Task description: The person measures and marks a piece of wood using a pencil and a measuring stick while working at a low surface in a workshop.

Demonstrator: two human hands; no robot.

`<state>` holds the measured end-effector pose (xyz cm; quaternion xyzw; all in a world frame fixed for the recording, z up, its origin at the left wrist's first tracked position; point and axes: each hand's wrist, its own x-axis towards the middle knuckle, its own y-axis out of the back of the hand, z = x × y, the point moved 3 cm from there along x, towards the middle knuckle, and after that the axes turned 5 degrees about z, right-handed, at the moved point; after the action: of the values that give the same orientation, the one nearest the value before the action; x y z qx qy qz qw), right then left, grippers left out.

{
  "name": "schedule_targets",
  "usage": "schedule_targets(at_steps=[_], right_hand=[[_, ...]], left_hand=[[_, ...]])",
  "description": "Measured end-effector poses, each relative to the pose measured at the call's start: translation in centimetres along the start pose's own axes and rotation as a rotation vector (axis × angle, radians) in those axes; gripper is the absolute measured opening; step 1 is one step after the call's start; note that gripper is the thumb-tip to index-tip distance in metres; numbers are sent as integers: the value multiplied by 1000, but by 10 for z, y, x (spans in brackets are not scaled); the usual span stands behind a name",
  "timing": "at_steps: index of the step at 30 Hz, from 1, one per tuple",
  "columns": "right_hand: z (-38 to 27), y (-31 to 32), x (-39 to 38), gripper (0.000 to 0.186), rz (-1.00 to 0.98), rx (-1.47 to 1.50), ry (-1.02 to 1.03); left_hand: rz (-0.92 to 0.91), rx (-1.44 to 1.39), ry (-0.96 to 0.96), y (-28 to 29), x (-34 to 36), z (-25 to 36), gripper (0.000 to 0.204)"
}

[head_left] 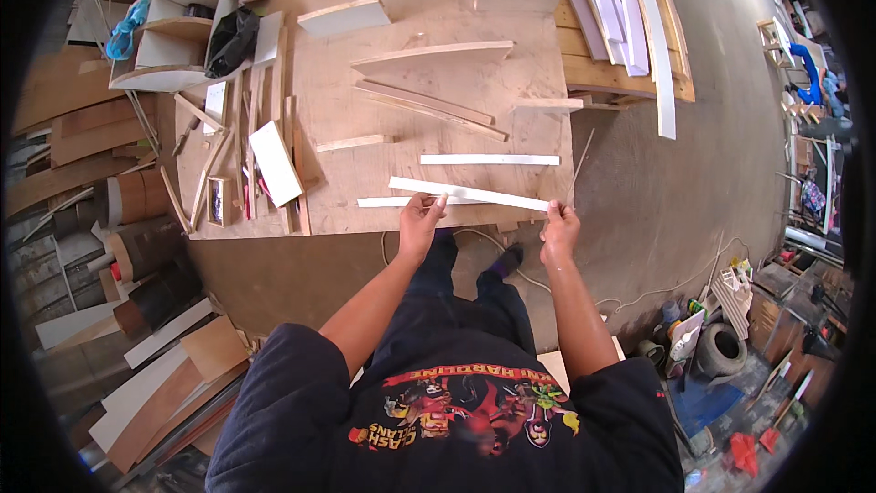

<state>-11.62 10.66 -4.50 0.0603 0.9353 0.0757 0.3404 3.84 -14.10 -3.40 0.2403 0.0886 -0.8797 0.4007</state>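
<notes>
A narrow white strip (493, 196) is held between my two hands, slanting down to the right over the table's near edge. My left hand (422, 222) pinches it left of its middle, and a length sticks out past the fingers. At its right end, my right hand (559, 230) grips it between thumb and fingers. Just beneath lies a second white strip (379, 203), partly covered by the held one and my left hand. A third white strip (490, 160) rests flat a little farther back.
The wooden worktable (328, 210) carries several boards, including a long thin board (433, 57) and a white rectangular panel (276, 162). A shelf unit (173, 36) stands back left. Long pale strips (630, 18) lie back right. A cable (630, 299) runs across the floor.
</notes>
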Motion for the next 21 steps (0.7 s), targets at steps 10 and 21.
schedule_targets(at_steps=[10,21], right_hand=[[0,-69,-24,20,-163,-631,563],[-63,-154,-1,16,-459,-1028,1232]], left_hand=[[34,-465,242,47,29,-26,36],[226,-344,316,72,19,-50,36]])
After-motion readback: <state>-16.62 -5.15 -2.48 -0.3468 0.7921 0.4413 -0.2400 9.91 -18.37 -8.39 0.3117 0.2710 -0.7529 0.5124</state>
